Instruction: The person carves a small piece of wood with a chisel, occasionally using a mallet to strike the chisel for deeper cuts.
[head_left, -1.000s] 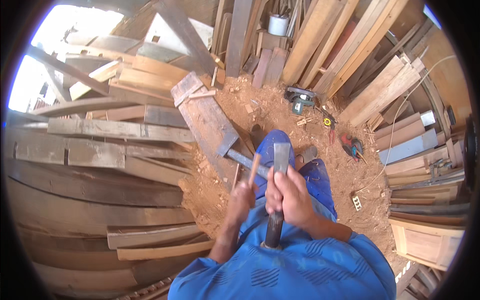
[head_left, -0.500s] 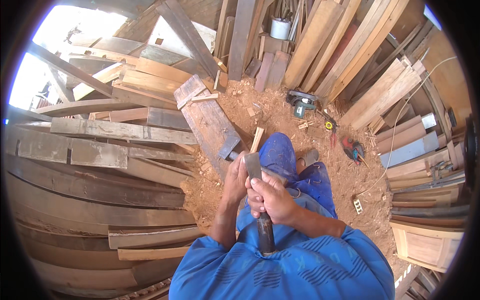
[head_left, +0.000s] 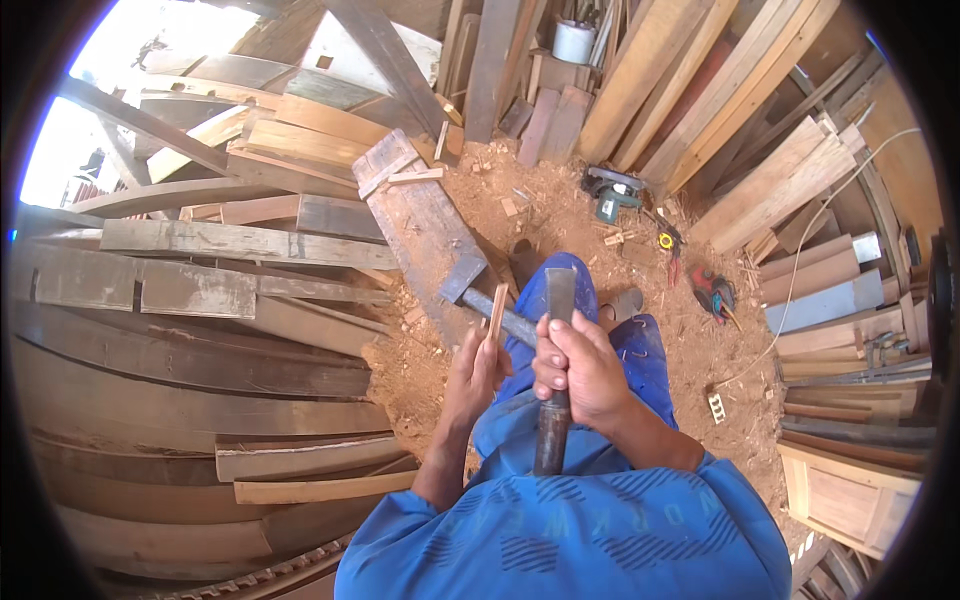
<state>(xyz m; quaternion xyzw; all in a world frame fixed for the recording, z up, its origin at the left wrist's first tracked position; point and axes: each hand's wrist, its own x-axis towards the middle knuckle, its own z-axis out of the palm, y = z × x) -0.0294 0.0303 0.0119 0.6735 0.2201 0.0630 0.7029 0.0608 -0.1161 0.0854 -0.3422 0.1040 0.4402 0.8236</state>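
I see my right hand [head_left: 580,365] clenched around the dark, flat-bladed steel hatchet [head_left: 553,380], just right of the thin wooden strip [head_left: 496,315] pinched upright in my left hand [head_left: 475,375]; a glancing blow could catch those fingers.

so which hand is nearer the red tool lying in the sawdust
Right. The right hand, gripping the chisel, is on the red tool's side; the left hand is beyond it, farther off.

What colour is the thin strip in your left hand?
Light reddish-brown bare wood: the thin strip held upright in the left hand, seen in the head view.
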